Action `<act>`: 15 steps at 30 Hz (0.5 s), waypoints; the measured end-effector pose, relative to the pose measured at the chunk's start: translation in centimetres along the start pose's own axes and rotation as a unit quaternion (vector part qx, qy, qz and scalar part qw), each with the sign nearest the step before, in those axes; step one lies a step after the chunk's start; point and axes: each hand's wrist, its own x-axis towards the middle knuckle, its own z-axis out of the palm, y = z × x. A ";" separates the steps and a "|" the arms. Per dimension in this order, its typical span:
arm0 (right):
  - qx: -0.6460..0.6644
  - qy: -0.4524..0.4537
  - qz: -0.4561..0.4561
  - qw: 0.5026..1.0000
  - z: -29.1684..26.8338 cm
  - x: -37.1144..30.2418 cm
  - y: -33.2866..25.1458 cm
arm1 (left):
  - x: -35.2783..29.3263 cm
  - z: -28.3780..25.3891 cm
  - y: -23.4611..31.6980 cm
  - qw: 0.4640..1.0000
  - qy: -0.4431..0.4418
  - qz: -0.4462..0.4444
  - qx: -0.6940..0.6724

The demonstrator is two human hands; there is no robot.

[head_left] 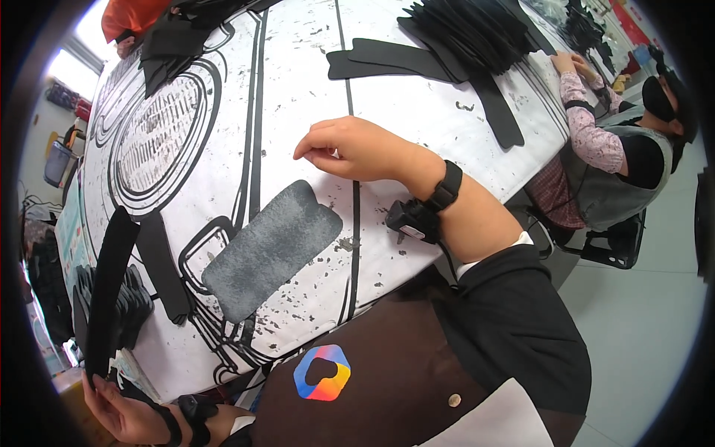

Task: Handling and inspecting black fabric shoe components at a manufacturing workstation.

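Note:
My left hand [123,413], low at the left edge, grips the lower end of a long black fabric-like strip [112,290] that stands up from its fingers. My right hand [354,149] hovers over the table, fingers curled together toward the thumb, with nothing visible in them. Just below it lies a grey, mottled flat piece [272,249] with rounded, notched ends. A second black strip [164,268] rests on the table beside the one I hold.
A white table [290,112] with black line drawings carries a fanned pile of black pieces [469,37] at the far right. More dark pieces [130,309] stack at the left edge. A co-worker [618,141] sits at the right; an orange sleeve [130,18] shows at the far left.

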 end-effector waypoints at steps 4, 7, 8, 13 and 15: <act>-0.005 0.027 -0.031 0.999 -0.2 -0.1 0.3 | 0.3 0.0 0.1 1.000 -0.008 -0.008 0.013; -0.021 0.050 -0.062 0.997 0.2 -0.4 0.9 | 0.2 -0.1 -0.8 0.999 -0.020 -0.001 -0.037; -0.005 0.036 -0.052 0.998 0.3 -0.3 0.9 | 0.7 -0.4 -0.8 0.998 -0.046 0.036 0.011; -0.016 0.005 -0.020 1.000 0.2 -0.2 0.0 | 0.6 1.5 2.2 0.989 0.037 0.114 -0.083; 0.002 0.011 -0.007 1.000 0.3 -0.4 0.0 | 0.5 1.4 2.2 0.993 0.031 0.087 -0.076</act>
